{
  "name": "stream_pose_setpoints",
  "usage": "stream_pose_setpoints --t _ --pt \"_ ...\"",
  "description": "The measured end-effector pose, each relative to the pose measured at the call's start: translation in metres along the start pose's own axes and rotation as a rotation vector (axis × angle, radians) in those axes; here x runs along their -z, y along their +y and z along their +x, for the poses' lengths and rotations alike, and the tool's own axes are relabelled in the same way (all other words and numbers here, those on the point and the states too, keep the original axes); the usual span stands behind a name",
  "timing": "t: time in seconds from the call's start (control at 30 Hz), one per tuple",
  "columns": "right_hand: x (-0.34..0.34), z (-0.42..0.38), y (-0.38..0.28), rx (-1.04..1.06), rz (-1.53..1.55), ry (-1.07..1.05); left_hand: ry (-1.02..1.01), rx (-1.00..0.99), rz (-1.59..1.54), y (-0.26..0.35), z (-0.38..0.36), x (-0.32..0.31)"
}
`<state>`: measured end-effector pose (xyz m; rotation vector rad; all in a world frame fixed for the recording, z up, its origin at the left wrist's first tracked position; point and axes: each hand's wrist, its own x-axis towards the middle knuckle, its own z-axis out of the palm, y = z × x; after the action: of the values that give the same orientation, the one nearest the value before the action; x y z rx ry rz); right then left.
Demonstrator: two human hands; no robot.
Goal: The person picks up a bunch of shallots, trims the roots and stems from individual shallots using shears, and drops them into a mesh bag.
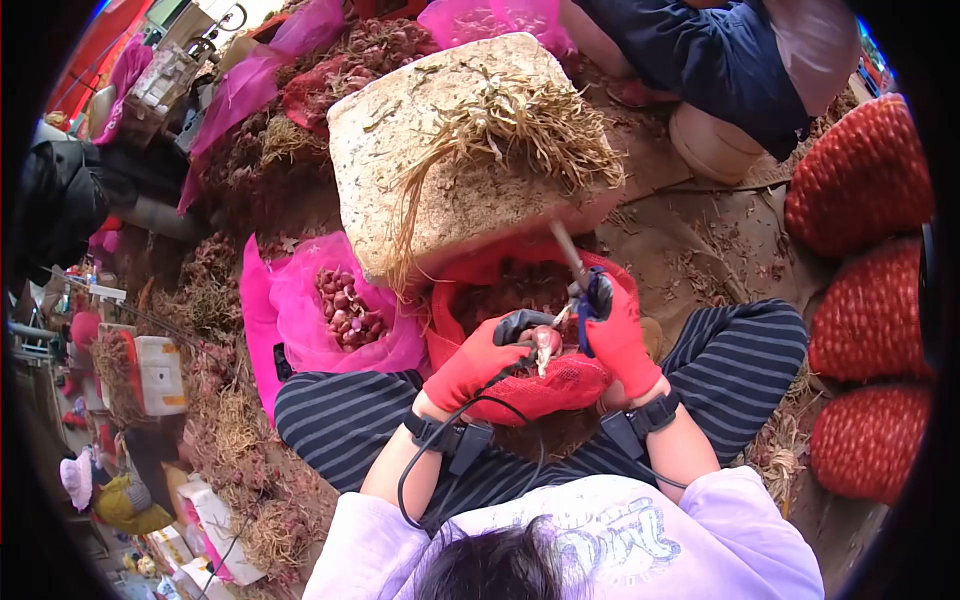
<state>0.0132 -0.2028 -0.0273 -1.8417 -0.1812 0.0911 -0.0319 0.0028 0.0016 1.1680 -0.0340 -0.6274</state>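
My left hand [488,350], in a red glove with dark fingertips, is closed around a small reddish shallot [546,342] with pale roots or skin hanging from it. My right hand [618,325], gloved the same way, grips blue-handled scissors [586,335]; their greyish blade, blurred, points up and away from me. Both hands are close together at the shallot, above a red mesh bag [530,400] that stands open between my crossed legs and holds more shallots. To its left, an open pink mesh bag [290,290] contains loose shallots [348,310].
A worn foam block [380,170] stands in front of me with dried stalks [520,120] on top. Full red mesh sacks [865,325] line the right side. Another person [710,60] sits at the upper right. Dried shallot plants [220,300] cover the ground at left.
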Motion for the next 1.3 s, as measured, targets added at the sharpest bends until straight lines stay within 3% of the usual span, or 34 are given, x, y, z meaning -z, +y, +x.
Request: stream_pose_setpoints --t 0.07,0.13,0.23,0.33,0.43,0.47,0.57,0.6,0.7,0.73,0.83,0.87,0.97,1.1,1.13,1.3 --pt "0.009 -0.002 0.001 -0.094 0.259 -0.048 0.084 -0.101 0.071 0.01 0.0 -0.006" --pt "0.01 -0.002 -0.001 -0.17 0.516 -0.075 0.13 -0.07 0.091 0.009 0.001 0.005" --pt "0.015 0.001 -0.023 -0.15 0.411 -0.222 0.157 -0.055 0.03 0.007 0.0 0.01" --pt "0.01 -0.004 -0.046 -0.077 0.498 -0.259 0.214 -0.034 -0.034 0.02 -0.002 -0.009" --pt "0.011 -0.009 -0.052 -0.013 0.271 -0.342 0.177 0.02 -0.049 0.015 -0.004 -0.005" --pt "0.008 -0.011 -0.059 0.109 0.169 -0.279 0.163 0.042 -0.055 0.015 -0.003 -0.005" --pt "0.004 -0.008 -0.039 0.1 0.211 -0.311 0.095 0.044 0.064 0.015 -0.004 -0.01" --pt "0.001 -0.01 -0.044 -0.004 0.372 -0.261 0.106 -0.012 0.07 0.013 -0.003 -0.01" --pt "0.004 -0.005 -0.033 -0.06 0.27 -0.14 0.145 -0.188 0.088 0.01 0.0 -0.01" --pt "0.0 -0.005 -0.023 -0.136 0.297 -0.007 0.196 -0.204 0.019 0.012 -0.001 -0.013" --pt "0.008 -0.004 -0.015 -0.211 0.433 -0.019 0.285 -0.324 0.168 0.026 -0.001 -0.012" --pt "0.014 -0.003 -0.027 -0.262 0.587 -0.108 0.286 -0.384 0.136 0.024 -0.001 -0.009" --pt "0.008 -0.007 -0.045 -0.214 0.561 -0.15 0.371 -0.446 0.155 0.014 0.002 -0.007" --pt "0.0 -0.012 -0.048 -0.124 0.427 -0.156 0.458 -0.532 0.449 0.007 0.005 -0.015" --pt "-0.003 -0.013 -0.042 -0.105 0.384 -0.146 0.495 -0.582 0.726 0.008 0.005 -0.014" --pt "-0.005 -0.014 -0.029 -0.167 0.342 -0.165 0.521 -0.688 0.94 0.009 0.006 -0.019"
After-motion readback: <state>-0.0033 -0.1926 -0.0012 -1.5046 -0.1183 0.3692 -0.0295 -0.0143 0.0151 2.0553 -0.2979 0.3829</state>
